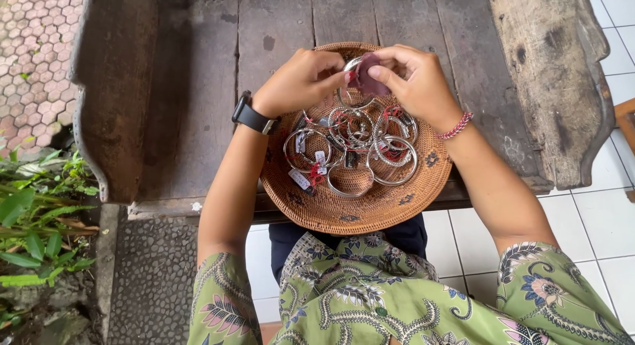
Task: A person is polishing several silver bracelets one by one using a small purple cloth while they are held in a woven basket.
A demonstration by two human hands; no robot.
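On the worn wooden bench [198,87], a woven tray [357,209] holds white-tagged bangles [350,153]; the left hand [297,80] pinches a silver bangle [354,66], the right hand [413,77] a maroon cloth [370,80].

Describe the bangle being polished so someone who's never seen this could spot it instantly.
Find the round woven tray on the dark wooden bench. Above its far rim, the left hand and right hand pinch one silver bangle against a purple cloth. It alone is lifted; the others lie in the tray.

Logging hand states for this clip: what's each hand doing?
Left hand: closed on a silver bangle.
Right hand: pinching a dark red cloth against it.
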